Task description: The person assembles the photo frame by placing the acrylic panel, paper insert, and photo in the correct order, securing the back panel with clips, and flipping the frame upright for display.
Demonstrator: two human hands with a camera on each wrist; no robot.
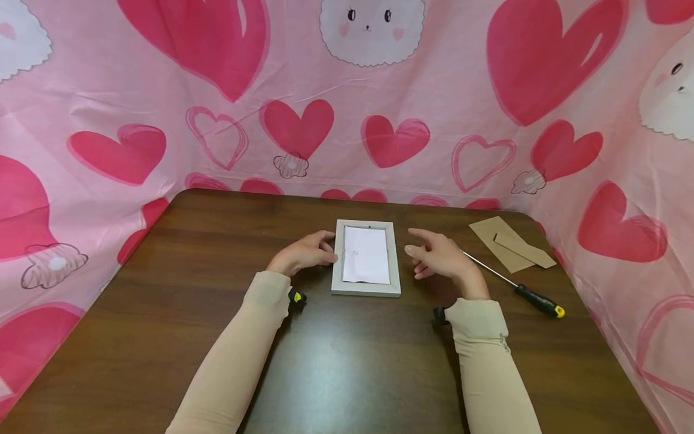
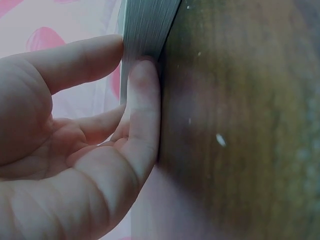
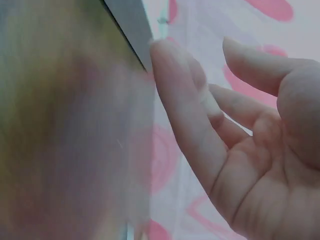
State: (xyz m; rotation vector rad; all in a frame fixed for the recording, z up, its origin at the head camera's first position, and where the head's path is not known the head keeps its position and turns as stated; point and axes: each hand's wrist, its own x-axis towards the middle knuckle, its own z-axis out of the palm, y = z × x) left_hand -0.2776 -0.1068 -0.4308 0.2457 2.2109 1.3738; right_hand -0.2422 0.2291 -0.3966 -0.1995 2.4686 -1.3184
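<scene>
A whitish picture frame (image 1: 365, 289) lies flat on the brown table, with a white sheet (image 1: 366, 254) inside its border. At the frame's left edge is my left hand (image 1: 305, 251), its fingertips touching that side. The left wrist view shows a finger (image 2: 144, 107) against the frame's side wall (image 2: 145, 30). My right hand (image 1: 440, 256) hovers just off the frame's right edge in the head view, fingers loosely spread and holding nothing. In the right wrist view, part of the frame (image 3: 131, 32) shows beyond the fingertips.
To the right of my right hand lies a screwdriver (image 1: 537, 299) with a black and yellow handle. Behind it are a brown board (image 1: 496, 232) and a narrower board piece (image 1: 523, 250) overlapping it. Pink heart-patterned cloth (image 1: 341, 163) hangs along the table's back and sides.
</scene>
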